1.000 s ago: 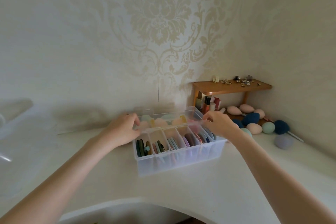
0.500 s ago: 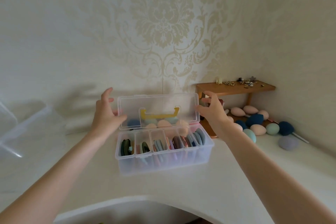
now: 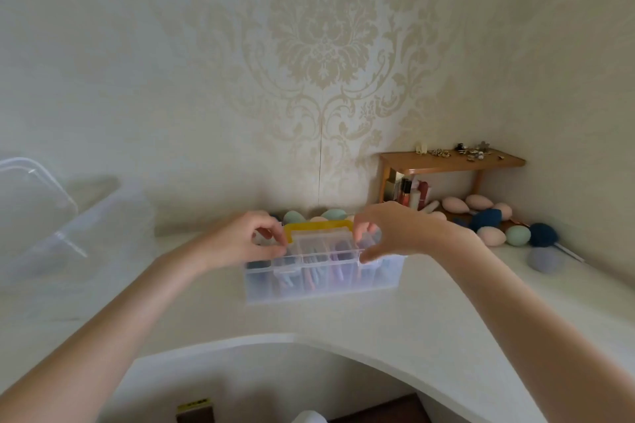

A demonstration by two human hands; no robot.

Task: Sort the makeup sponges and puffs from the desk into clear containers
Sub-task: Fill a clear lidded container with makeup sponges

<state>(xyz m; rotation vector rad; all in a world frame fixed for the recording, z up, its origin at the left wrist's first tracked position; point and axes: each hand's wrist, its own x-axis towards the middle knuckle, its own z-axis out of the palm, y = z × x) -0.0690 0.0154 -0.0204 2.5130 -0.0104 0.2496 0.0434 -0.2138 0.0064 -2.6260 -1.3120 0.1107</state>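
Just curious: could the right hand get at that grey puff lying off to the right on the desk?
Probably yes. The grey puff lies alone on the open desk, with nothing between it and the right hand, though that hand is busy at the clear box.

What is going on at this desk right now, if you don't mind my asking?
A person is sorting makeup sponges into a clear box with a yellow handle. The lid is down, and the left hand and right hand both pinch it at its ends. More sponges lie loose under a small wooden shelf, and another clear tub sits at the left.
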